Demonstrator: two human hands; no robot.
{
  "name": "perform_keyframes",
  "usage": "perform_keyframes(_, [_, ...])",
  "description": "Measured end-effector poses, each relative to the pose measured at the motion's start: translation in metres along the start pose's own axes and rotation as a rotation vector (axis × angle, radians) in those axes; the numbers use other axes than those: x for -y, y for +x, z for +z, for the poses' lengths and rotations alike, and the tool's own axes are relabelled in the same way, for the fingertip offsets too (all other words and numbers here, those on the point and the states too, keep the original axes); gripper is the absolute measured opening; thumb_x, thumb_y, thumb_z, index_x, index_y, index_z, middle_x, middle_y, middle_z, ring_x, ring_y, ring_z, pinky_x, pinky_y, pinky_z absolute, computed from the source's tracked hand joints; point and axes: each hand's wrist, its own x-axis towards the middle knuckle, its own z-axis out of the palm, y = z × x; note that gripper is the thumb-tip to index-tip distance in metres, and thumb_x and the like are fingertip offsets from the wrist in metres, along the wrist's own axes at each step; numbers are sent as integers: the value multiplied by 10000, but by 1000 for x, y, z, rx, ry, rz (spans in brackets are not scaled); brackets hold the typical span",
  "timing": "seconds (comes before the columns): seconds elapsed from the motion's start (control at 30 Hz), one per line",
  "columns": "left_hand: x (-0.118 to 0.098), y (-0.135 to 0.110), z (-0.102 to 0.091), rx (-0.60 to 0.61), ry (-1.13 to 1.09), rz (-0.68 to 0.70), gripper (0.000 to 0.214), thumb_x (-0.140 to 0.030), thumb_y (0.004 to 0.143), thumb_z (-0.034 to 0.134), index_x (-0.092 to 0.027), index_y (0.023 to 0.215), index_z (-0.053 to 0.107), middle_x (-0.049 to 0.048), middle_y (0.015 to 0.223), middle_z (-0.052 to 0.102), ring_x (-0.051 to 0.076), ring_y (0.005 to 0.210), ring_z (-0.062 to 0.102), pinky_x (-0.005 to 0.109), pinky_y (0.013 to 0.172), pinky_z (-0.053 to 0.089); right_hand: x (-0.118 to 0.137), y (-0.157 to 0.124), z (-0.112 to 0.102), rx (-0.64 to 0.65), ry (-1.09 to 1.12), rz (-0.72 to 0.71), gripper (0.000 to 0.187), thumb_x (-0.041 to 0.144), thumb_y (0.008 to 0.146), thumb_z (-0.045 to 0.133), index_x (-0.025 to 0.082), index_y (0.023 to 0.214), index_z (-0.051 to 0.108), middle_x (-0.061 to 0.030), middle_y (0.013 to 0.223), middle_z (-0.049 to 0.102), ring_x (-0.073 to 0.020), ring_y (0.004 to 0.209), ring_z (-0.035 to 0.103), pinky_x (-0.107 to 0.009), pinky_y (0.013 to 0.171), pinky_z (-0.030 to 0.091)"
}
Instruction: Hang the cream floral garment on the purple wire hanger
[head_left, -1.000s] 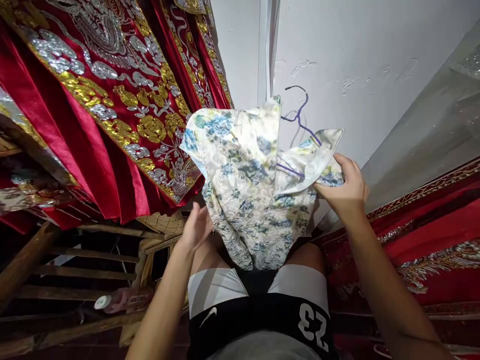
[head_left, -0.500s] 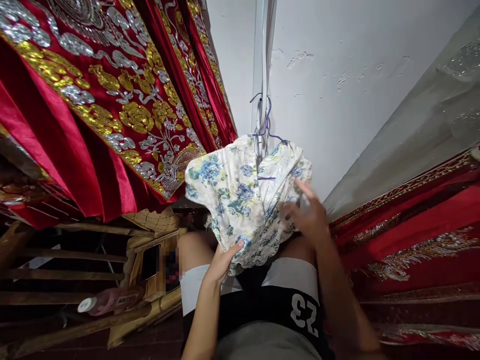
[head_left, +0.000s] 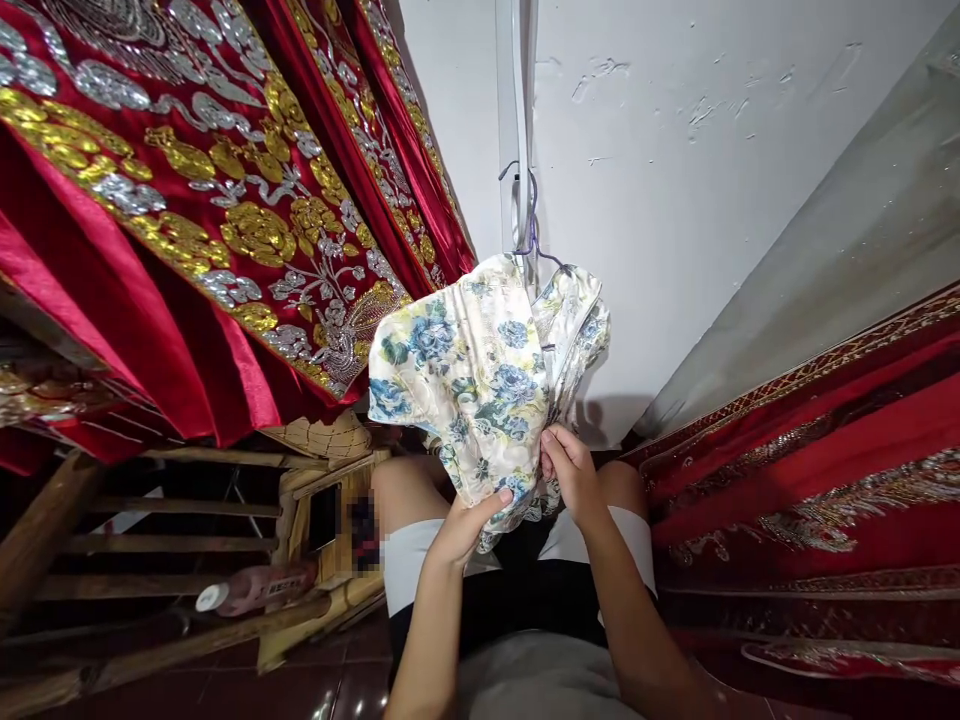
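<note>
A white blouse (head_left: pixel 487 365) with blue and yellow flowers is on a purple hanger (head_left: pixel 534 225), in front of the wall over my knees. My left hand (head_left: pixel 469 525) grips the blouse's lower edge, thumb on the front and the other fingers hidden behind the cloth. My right hand (head_left: pixel 571 470) pinches the front opening edge of the blouse, low on its right side. The hanger's hook shows at the top, beside a pale vertical strip on the wall; I cannot tell what it hangs from.
Red cloth with gold and silver sequins (head_left: pixel 292 220) hangs at the left. More red beaded cloth (head_left: pixel 810 480) is at the right. A bamboo seat (head_left: pixel 172 545) stands lower left, with a pink bottle (head_left: pixel 259 588) lying on it. A white wall (head_left: pixel 637 150) is behind.
My right hand has moved left and down from the blouse's right side and closed on the front edge. The blouse has turned a little, while my left hand keeps its hold.
</note>
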Motion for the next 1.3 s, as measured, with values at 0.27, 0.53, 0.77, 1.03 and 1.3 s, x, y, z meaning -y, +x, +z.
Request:
perform_keyframes(0.27, [1,0,-11,-49,-42,-40,938,-465,452,994,-148,1288,709,165,1161,775,399,1256,648,530,1181,423,0,-3,-2,1,72,62,362,559,886,617,239,734,542,11,601,543,-163,555,489,-304,547,392])
perform_keyframes(0.53, [3,-1,-6,-60,-17,-59,887,-437,463,985,-139,1253,715,166,1094,787,409,1208,674,537,1138,462,6,-7,-2,-51,73,-3,431,566,887,623,236,647,484,44,528,387,-132,509,378,-293,523,319])
perform_keyframes(0.77, [17,19,-2,-552,16,332,675,-432,690,861,-186,1262,602,137,1271,680,324,1278,615,432,1100,482,14,-13,-7,-56,33,-9,420,446,884,613,229,581,420,40,503,391,-107,495,331,-272,507,277])
perform_keyframes(1.03, [28,20,25,-418,512,825,434,-311,889,702,-214,1267,511,117,1219,594,226,1083,615,374,1011,469,15,-14,6,21,15,63,422,519,856,629,221,593,488,30,486,443,-106,475,350,-265,488,274])
perform_keyframes(1.3, [36,34,47,-251,502,688,293,-328,942,628,-201,1204,599,81,1049,689,199,948,668,327,897,525,14,-15,6,90,19,57,454,587,866,623,212,633,519,30,512,475,-110,492,391,-258,508,345])
